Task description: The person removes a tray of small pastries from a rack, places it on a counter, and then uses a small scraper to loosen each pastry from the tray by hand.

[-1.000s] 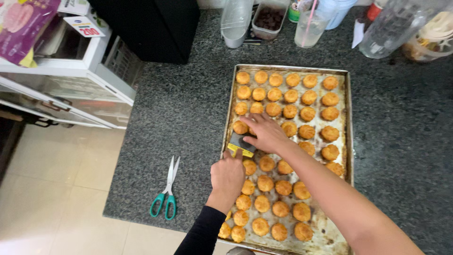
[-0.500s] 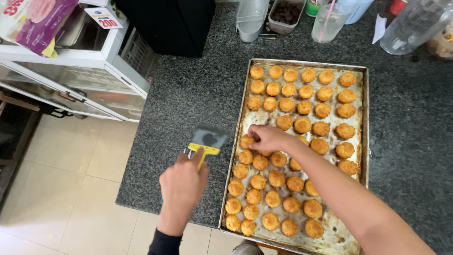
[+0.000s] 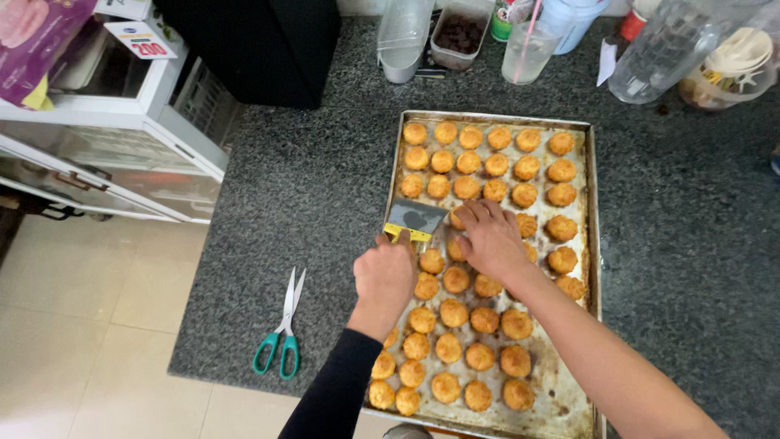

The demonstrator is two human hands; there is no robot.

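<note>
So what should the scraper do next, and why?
Probably slide the scraper flat under the cookie by the right hand's fingers. The left hand holds its blade at the tray's left edge, right beside that cookie, and the right hand rests on the cookies there, seemingly steadying them.

One baking tray (image 3: 591, 203) holds roughly forty golden cookies (image 3: 470, 161), with one metal scraper (image 3: 415, 219), one pair of green-handled scissors (image 3: 282, 328), and two hands, left (image 3: 383, 276) and right (image 3: 490, 240), visible
</note>
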